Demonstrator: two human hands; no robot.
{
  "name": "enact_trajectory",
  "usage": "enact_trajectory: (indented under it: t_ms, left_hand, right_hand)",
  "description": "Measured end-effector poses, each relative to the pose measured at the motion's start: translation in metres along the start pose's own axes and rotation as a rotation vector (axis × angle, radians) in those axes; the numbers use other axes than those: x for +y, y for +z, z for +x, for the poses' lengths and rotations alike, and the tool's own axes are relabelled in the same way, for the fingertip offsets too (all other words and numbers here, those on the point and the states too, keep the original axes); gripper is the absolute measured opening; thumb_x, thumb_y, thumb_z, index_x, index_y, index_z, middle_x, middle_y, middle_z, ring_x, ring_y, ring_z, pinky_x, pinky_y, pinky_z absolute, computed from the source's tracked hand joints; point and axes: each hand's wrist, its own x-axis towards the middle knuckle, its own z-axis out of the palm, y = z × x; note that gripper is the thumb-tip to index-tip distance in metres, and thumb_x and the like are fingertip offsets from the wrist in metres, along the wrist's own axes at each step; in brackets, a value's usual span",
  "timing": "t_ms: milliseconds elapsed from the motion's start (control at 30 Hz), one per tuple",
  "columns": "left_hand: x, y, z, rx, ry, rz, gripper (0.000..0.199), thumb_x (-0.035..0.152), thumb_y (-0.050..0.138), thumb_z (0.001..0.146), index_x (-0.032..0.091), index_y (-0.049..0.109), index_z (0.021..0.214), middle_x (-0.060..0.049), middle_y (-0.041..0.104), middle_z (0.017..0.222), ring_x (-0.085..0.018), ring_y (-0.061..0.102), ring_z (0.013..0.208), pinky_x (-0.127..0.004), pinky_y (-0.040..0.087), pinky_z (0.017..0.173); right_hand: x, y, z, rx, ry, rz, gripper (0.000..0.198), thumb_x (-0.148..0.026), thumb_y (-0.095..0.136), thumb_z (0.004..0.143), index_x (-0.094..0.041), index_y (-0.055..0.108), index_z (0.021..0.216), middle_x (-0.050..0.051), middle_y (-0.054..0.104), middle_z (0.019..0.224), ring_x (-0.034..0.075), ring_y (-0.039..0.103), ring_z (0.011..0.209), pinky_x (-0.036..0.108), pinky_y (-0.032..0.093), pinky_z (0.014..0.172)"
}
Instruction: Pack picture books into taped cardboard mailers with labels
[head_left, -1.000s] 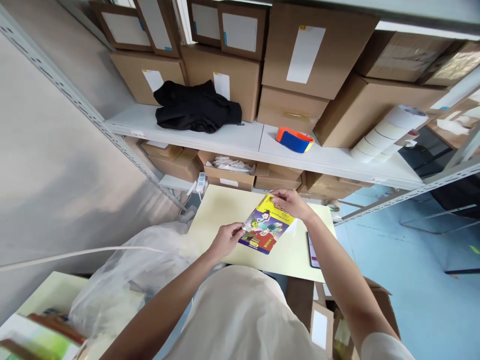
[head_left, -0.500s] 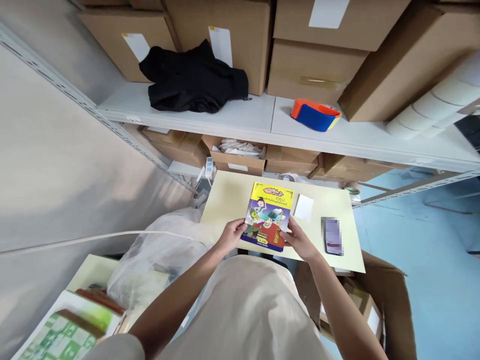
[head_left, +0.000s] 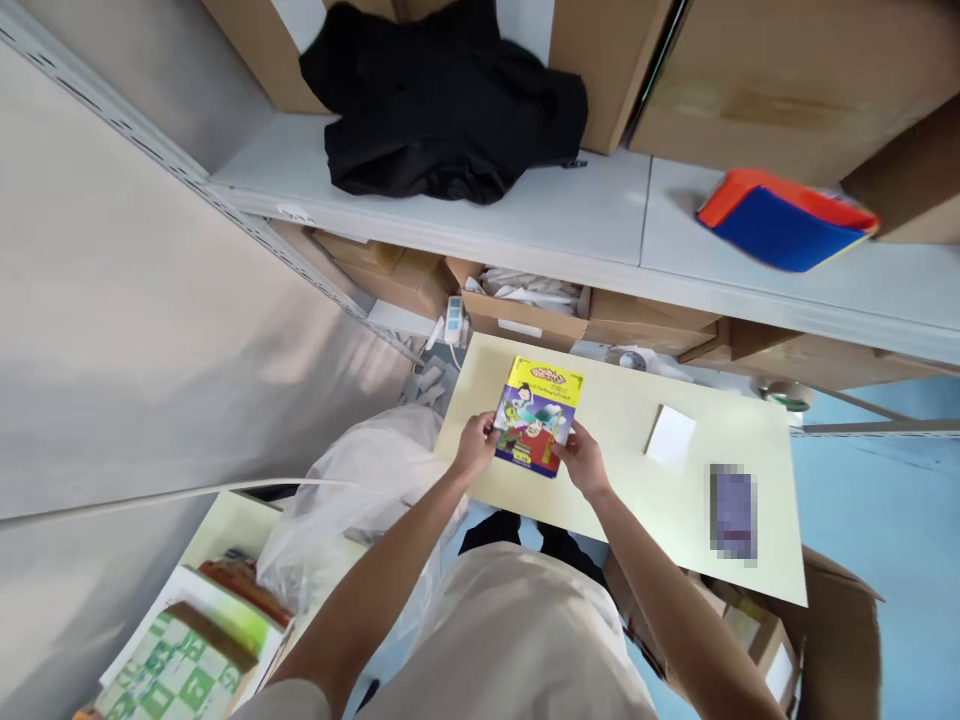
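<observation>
A colourful book with a yellow top and cartoon figures on its purple cover is held over the cream table. My left hand grips its left edge, thumb on the cover. At the lower right edge, my right hand pinches it the same way, and the fingers beneath are hidden. To the right on the table lie a small white pad and a blurred-out phone-like object.
Behind the table stands a shelf bearing a black garment, an orange and blue band and cardboard boxes. A clear plastic bag and a stack of books are at left. An open carton stands at lower right.
My view has shifted, so the shelf and tabletop items appear farther right. Both hands still hold the book, which now lies nearer the table's left end in relation to the white pad.
</observation>
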Motion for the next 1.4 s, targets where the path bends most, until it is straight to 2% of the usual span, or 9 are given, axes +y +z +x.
enact_trajectory:
  t_ms: [167,300,500,700,933,1067,1200,1300,1400]
  left_hand:
    - [-0.03,-0.02,0.077,-0.1,-0.094,0.139,0.025,0.01,0.055,0.073,0.019,0.07,0.091,-0.003,0.07,0.087,-0.017,0.064,0.076,-0.026,0.051,0.074]
    - [-0.055,-0.019,0.108,-0.14,-0.146,0.179,0.025,0.013,0.056,0.074,0.021,0.07,0.093,-0.002,0.069,0.089,-0.017,0.064,0.082,-0.025,0.049,0.08]
    - [-0.073,-0.013,0.115,-0.129,-0.177,0.226,0.027,0.014,0.055,0.075,0.017,0.069,0.097,-0.006,0.067,0.087,-0.02,0.061,0.088,-0.03,0.047,0.084]
    - [-0.078,-0.008,0.11,-0.016,-0.14,0.212,0.045,0.009,0.055,0.074,0.018,0.063,0.117,-0.008,0.063,0.098,-0.02,0.059,0.089,-0.03,0.047,0.087]
    - [-0.077,-0.007,0.107,-0.027,-0.108,0.211,0.045,0.009,0.054,0.074,0.017,0.062,0.117,-0.01,0.062,0.097,-0.023,0.06,0.091,-0.035,0.048,0.088]
    - [-0.07,-0.004,0.094,0.031,-0.102,0.25,0.047,0.011,0.052,0.076,0.014,0.056,0.123,-0.014,0.059,0.109,-0.028,0.057,0.101,-0.037,0.046,0.09]
    - [-0.051,0.001,0.078,0.113,-0.033,0.219,0.05,0.016,0.055,0.078,0.011,0.05,0.128,-0.018,0.056,0.115,-0.03,0.053,0.112,-0.04,0.042,0.097]
    - [-0.021,0.005,0.071,0.163,0.063,0.166,0.047,0.018,0.056,0.079,0.01,0.051,0.125,-0.018,0.058,0.113,-0.03,0.054,0.11,-0.041,0.042,0.098]
    - [0.029,0.01,0.066,0.165,0.216,0.053,0.041,0.019,0.055,0.08,0.013,0.053,0.121,-0.015,0.059,0.114,-0.026,0.056,0.108,-0.038,0.043,0.098]
  right_hand:
    - [-0.007,0.044,0.075,-0.168,0.092,0.069,0.062,-0.034,0.076,0.055,-0.023,0.058,0.114,0.003,0.065,0.083,0.022,0.064,0.079,0.038,0.056,0.071]
    - [0.002,0.063,0.111,-0.135,0.186,0.055,0.063,-0.034,0.078,0.053,-0.023,0.059,0.113,0.003,0.062,0.089,0.021,0.063,0.084,0.037,0.056,0.072]
    - [0.016,0.08,0.132,-0.031,0.232,-0.256,0.049,-0.028,0.071,0.064,-0.023,0.061,0.113,0.004,0.064,0.096,0.019,0.063,0.084,0.03,0.055,0.067]
    - [0.018,0.09,0.13,0.08,0.137,-0.645,0.042,-0.019,0.064,0.072,-0.025,0.061,0.113,0.004,0.068,0.094,0.019,0.063,0.081,0.03,0.052,0.069]
    - [0.021,0.092,0.125,0.159,0.058,-0.757,0.052,-0.022,0.064,0.074,-0.025,0.053,0.125,0.009,0.063,0.098,0.024,0.06,0.091,0.035,0.05,0.076]
    - [0.022,0.071,0.106,0.088,0.037,-0.699,0.06,-0.029,0.059,0.078,-0.019,0.043,0.135,0.012,0.06,0.107,0.021,0.061,0.084,0.037,0.05,0.08]
    - [0.024,0.024,0.064,0.035,0.012,-0.545,0.056,-0.031,0.055,0.077,-0.02,0.045,0.132,0.008,0.061,0.105,0.012,0.059,0.064,0.033,0.052,0.069]
    - [0.016,-0.019,0.03,0.02,0.025,-0.454,0.046,-0.034,0.054,0.076,-0.019,0.054,0.119,0.006,0.063,0.094,0.013,0.06,0.06,0.031,0.051,0.06]
    - [-0.016,-0.064,0.007,-0.005,-0.076,-0.441,0.032,-0.037,0.056,0.076,-0.02,0.062,0.104,0.005,0.064,0.082,0.016,0.061,0.062,0.032,0.051,0.06]
